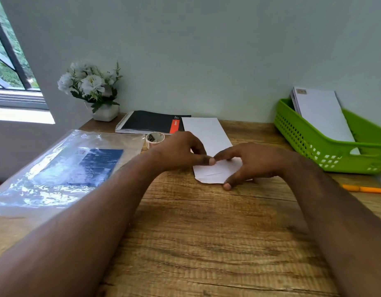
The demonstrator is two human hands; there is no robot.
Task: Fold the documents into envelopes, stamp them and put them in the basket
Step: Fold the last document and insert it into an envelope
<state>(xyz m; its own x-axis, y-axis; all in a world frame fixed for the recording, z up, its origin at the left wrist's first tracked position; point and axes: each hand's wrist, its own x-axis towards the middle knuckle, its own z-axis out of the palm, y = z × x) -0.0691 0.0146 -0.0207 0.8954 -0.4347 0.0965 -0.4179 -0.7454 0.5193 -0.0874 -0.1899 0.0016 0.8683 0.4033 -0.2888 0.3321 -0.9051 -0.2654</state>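
Fingers [211, 161] of the left hand [181, 150] curl and pinch the white envelope [209, 138]; the right hand [249, 161] spreads wide, pressing its near end onto the counter [206, 232]. Right of the envelope, the green basket [314, 142] holds stamped envelopes [322, 116]; left of it sits a tape roll [154, 138].

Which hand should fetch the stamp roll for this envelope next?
Left, probably. The stamp roll sits just beyond the left hand, while the right hand lies spread on the envelope, steadying it on the far side.
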